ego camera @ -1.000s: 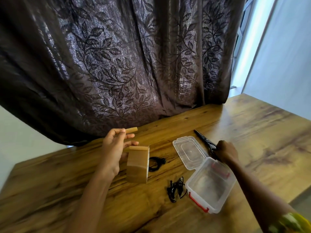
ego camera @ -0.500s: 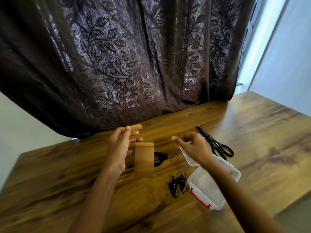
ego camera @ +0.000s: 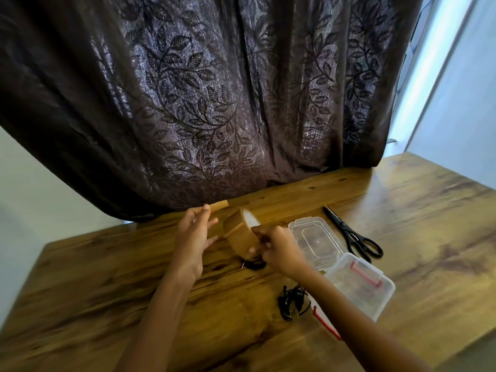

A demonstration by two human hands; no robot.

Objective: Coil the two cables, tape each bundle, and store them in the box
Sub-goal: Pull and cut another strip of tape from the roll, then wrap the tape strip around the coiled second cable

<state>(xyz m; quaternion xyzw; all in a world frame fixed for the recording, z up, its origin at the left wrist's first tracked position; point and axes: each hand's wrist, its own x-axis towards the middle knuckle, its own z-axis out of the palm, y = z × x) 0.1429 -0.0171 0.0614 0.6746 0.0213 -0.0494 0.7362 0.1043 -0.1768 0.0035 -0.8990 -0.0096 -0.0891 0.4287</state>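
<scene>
While both hands handle tape, neither cable is boxed.
Nearest, a tangled black cable (ego camera: 291, 302) lies just beside the clear red-latched plastic box (ego camera: 375, 296); the second black cable (ego camera: 253, 264) hides mostly under the right hand (ego camera: 279, 253) gripping the brown tape roll (ego camera: 237, 233). Left of it, the left hand (ego camera: 192, 240) pinches a short brown tape strip (ego camera: 218, 205), pointing away.

No lettering can be read on the tape roll (ego camera: 237, 233), box (ego camera: 381, 299) or scissors (ego camera: 354, 238).

black scissors (ego camera: 349, 234) lie on the wooden table (ego camera: 429, 210), a dark leaf-patterned curtain (ego camera: 201, 103) behind.
</scene>
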